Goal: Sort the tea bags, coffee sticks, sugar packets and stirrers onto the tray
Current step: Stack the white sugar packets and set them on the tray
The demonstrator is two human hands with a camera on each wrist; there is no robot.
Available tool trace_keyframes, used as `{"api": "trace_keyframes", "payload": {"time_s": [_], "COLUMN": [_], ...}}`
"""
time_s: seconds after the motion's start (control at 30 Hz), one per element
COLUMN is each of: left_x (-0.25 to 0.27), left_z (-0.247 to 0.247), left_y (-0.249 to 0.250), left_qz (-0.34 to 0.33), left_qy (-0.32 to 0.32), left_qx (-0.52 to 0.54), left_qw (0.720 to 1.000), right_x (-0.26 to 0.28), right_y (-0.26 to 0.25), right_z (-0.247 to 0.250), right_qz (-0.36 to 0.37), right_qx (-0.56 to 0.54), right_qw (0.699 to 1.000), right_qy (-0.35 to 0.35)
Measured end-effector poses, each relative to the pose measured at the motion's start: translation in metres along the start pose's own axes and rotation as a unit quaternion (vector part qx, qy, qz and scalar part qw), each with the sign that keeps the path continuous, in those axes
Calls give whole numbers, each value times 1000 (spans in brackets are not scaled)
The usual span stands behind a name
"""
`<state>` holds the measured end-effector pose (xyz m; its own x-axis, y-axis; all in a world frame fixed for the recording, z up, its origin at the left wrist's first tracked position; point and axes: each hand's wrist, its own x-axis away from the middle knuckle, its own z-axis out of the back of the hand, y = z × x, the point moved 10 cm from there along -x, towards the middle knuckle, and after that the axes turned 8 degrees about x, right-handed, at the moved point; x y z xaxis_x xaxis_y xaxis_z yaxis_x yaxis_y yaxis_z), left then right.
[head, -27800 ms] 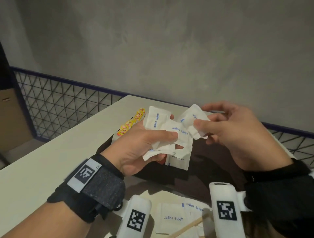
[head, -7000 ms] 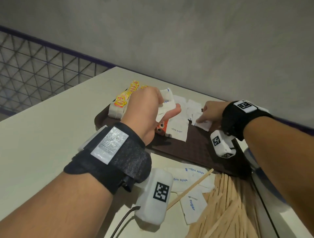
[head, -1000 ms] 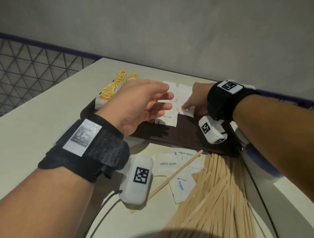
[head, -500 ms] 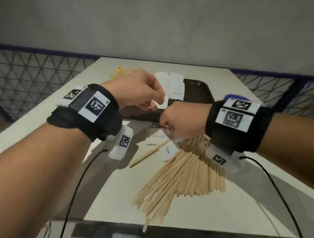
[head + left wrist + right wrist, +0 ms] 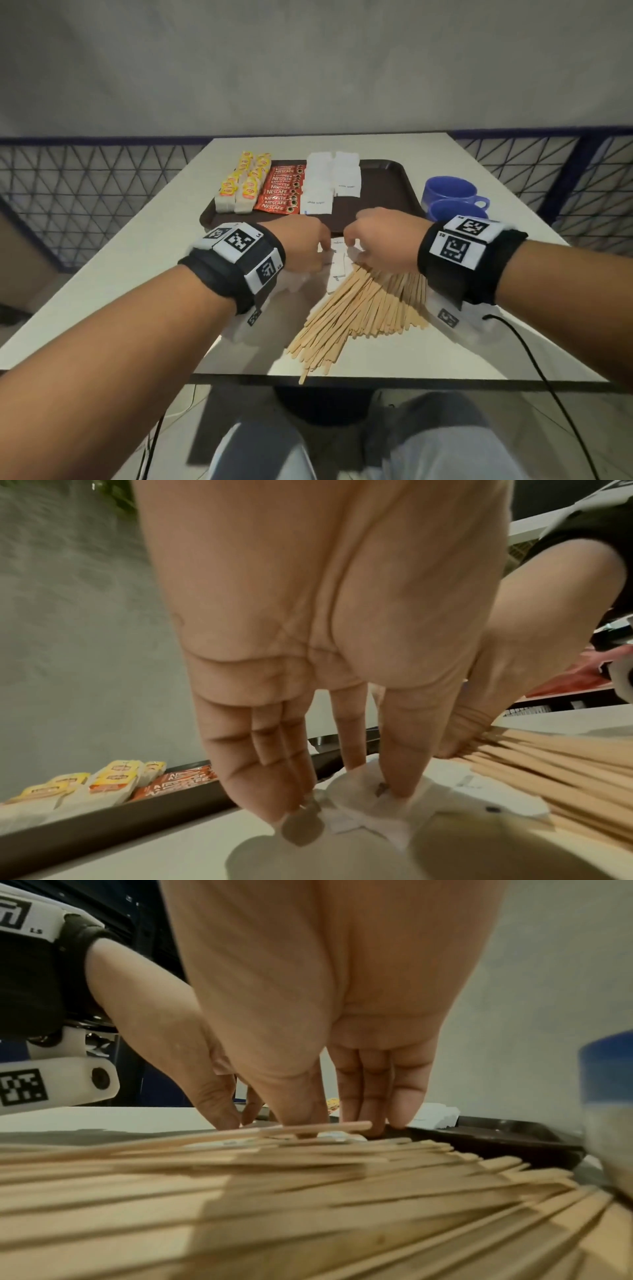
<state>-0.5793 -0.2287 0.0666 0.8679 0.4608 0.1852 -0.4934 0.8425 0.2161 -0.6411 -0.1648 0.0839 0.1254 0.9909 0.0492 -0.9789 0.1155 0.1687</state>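
Your left hand [image 5: 308,647] and right hand [image 5: 325,1015], fingers straight, press loose sugar packets [image 5: 373,804] on the surface [image 5: 144,274] beside the stirrers [image 5: 359,305], gathering them for the tray [image 5: 387,192].

Yellow-and-red labelled tea bags [image 5: 245,181], red coffee sticks [image 5: 282,189] and white sugar packets [image 5: 334,178] with blue lettering fill a dark brown tray [image 5: 387,192]. Pale tan wooden stirrers [image 5: 359,308] fan across a cream table [image 5: 144,246] beside two blue cups [image 5: 448,190].
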Motion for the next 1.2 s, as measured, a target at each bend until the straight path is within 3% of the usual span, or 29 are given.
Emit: {"api": "trace_keyframes", "payload": {"time_s": [0.13, 0.23, 0.33, 0.67, 0.87, 0.97, 1.1, 1.2], "left_x": [9, 14, 11, 24, 31, 29, 24, 23], "left_z": [1, -14, -22, -2, 1, -13, -29, -23], "left_y": [14, 23, 26, -12, -14, -5, 2, 2], "left_qz": [-23, -19, -13, 22, 46, 36, 36, 29], "left_qy": [-13, -81, -105, -35, -38, -71, -124, -106], "left_qx": [55, 64, 57, -15, -34, -31, -44, -59], "left_qw": [998, 994, 993, 999, 998, 996, 991, 992], "right_x": [21, 40, 54, 64, 63, 71, 92, 101], "right_y": [-17, -40, -49, -38, -28, -26, -27, -28], "right_z": [15, 4, -11, -12, -12, -1, -8, -23], "right_qz": [55, 115, 150, 153, 119, 112, 124, 120], "right_qx": [-52, -81, -36, 5, 5, -2, -6, 3], "right_qw": [997, 990, 986, 988, 993, 994, 991, 989], "right_qy": [32, -27, -67, 3, 1, 15, -54, -83]}}
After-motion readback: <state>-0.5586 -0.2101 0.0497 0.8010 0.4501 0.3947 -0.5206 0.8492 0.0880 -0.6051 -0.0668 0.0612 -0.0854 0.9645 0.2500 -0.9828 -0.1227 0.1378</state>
